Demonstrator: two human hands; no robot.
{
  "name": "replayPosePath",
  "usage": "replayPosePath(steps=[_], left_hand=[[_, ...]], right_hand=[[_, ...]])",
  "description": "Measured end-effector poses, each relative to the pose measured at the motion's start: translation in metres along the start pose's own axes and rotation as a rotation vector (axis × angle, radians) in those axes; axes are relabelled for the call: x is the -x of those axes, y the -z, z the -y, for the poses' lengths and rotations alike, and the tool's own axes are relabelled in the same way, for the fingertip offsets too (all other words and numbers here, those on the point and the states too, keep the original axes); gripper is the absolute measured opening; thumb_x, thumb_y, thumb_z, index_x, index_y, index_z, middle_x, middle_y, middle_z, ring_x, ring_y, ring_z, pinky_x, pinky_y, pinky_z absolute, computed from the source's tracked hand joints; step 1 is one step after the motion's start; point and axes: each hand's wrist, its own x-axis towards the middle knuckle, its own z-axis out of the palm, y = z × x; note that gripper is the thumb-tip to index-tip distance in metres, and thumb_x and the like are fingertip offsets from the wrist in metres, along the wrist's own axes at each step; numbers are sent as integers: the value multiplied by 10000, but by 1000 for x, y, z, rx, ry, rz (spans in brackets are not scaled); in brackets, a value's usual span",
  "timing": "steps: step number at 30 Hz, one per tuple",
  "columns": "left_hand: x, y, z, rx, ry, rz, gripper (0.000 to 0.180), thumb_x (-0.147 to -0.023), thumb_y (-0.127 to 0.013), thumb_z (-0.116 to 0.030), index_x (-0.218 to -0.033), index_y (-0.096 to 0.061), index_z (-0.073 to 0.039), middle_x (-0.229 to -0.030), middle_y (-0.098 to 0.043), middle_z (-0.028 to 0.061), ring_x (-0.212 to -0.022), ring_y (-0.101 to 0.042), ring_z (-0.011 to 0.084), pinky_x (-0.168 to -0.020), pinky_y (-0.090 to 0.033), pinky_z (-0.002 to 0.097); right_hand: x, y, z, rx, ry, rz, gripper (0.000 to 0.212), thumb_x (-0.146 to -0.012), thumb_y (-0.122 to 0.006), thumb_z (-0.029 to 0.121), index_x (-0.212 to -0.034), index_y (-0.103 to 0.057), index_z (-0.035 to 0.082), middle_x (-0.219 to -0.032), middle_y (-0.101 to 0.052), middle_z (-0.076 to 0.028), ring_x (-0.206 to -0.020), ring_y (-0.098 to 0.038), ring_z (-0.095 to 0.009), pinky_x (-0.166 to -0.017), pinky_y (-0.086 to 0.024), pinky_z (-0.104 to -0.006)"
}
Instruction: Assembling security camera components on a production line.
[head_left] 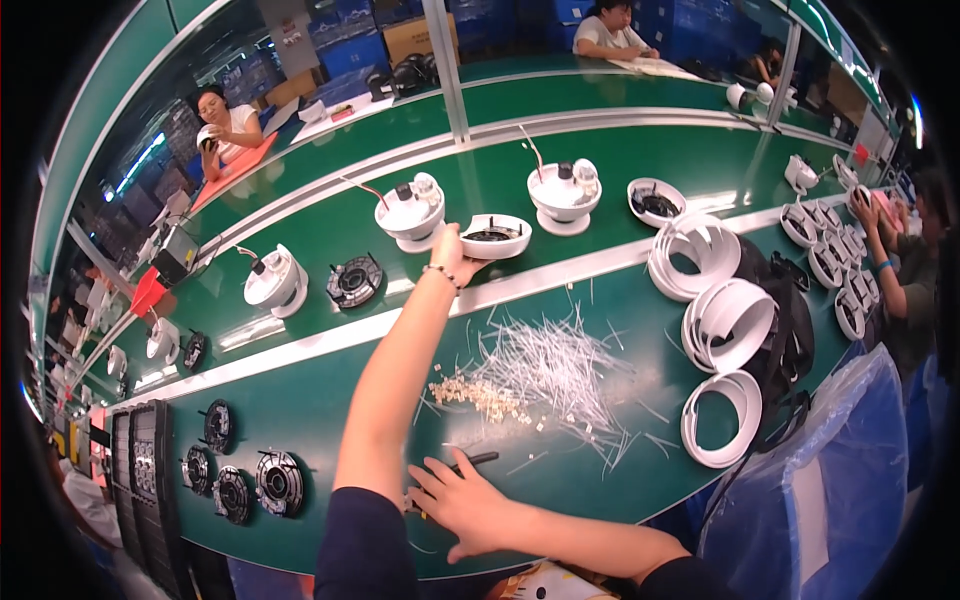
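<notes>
I see the left hand [458, 262] clamped on the left edge of a smooth, rounded white housing [512, 244] at the far rail [600, 262]; right hand [470, 508] well apart, fingers splayed over a dark-handled tool [480, 460], contact unclear to me. Beyond, wispy white strips [545, 365] heaped beside small cream blocks [480, 398]; curled white rings [757, 310] right; far brown carton [420, 38], print unreadable.

White rounded housing [507, 247] near pale rail [580, 265], black insert [494, 235] upward, dark tool [481, 459] partly hidden

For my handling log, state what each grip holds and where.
Left grip: white housing, by its left end. Right grip, spread at a dark tool: hold cannot be told.
</notes>
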Motion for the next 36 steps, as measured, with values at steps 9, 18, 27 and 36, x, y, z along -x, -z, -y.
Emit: replayPosePath(steps=[9, 18, 27, 36], left_hand=[[-47, 5, -7, -5, -189, -177, 637, -806, -468, -452, -1237, -279, -22, -1167, -424, 178, -1065, -453, 283, -925, -328, 453], [-48, 18, -24, 310, -383, -133, 454, -760, -362, -75, -1198, -278, 8, -1174, -372, 235, -1037, -452, 365, -871, -421, 483], [72, 40, -85, -184, -382, 89, 416, -715, -428, -163, -1075, -427, 45, -972, -561, 173, -806, -604, 319, -548, -507, 266], [189, 67, -67, -401, -632, 49, 411, -689, -598, -63, -1076, -471, -10, -919, -593, 121, -701, -624, 254, -441, -481, 222]], right_hand=[[15, 8, 2, 276, -237, -15, 828, -514, -741, 299, -1191, -390, -23, -1228, -377, -198, -1151, -346, -346, -948, -213, -553], [8, 17, 1, 144, -148, -79, 613, -527, -654, 164, -1093, -466, 22, -988, -458, -139, -977, -438, -279, -939, -240, -520], [27, 42, -30, -386, -167, -427, 540, -555, -610, 232, -1042, -491, 28, -930, -544, -167, -814, -552, -323, -701, -460, -380], [43, 56, -71, -1902, 308, -558, 567, -767, -436, 264, -1250, -323, -10, -1101, -453, -312, -751, -539, -252, -509, -436, -277]])
